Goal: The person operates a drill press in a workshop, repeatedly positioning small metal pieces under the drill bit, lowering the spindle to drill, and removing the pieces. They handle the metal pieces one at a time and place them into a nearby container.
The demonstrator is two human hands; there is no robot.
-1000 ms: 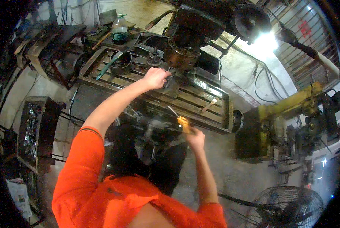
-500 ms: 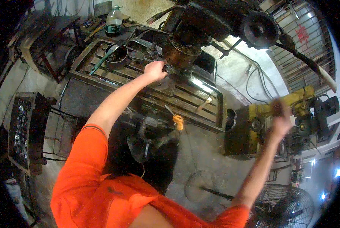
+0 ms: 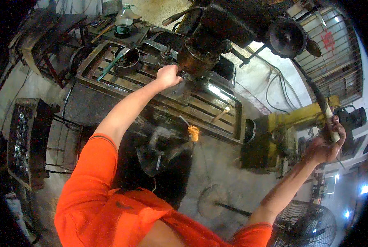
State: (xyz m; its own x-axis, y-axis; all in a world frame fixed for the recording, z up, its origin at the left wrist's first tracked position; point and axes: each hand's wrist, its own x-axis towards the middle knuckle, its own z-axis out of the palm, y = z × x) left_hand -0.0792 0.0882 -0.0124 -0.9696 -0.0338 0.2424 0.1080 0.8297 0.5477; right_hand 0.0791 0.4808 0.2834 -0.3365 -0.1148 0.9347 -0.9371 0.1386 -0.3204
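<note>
My right hand grips the pale lower end of a long lever that hangs from the dark machine head. My left hand is closed, thumb side toward the dark parts under the rusty round spindle housing. What its fingers hold is hidden. Beneath that hand lies a slotted metal machine table. A round pan stands on the table's left part, with a green-handled brush laid across it.
A small pale-tipped brush lies on the table's right part. An orange cloth is tied on a rod at the table's front. A bin of metal bits stands left, a yellow machine right, a floor fan low right.
My right hand, blurred before and apart from the lever, has moved right and now holds its end. The lever has swung downward. My left hand has stayed nearly in place.
</note>
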